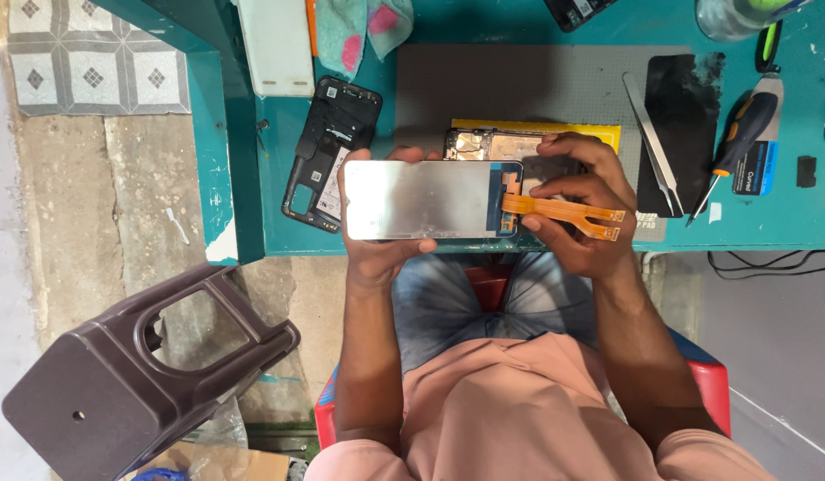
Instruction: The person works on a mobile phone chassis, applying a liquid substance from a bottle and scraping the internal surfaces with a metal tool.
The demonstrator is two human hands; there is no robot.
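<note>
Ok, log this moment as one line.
left hand: grips screen panel | right hand: pinches orange ribbon cable | behind: phone frame, tweezers, screwdriver on teal table

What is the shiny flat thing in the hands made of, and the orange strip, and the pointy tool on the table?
The screen panel looks backed with metal foil: silvery, smooth, reflecting light. The orange strip seems thin flexible plastic film, a flat ribbon hanging free with branched ends. The tweezers look like polished steel, grey and glinting. The left hand holds the panel; the right hand pinches the strip.
</note>
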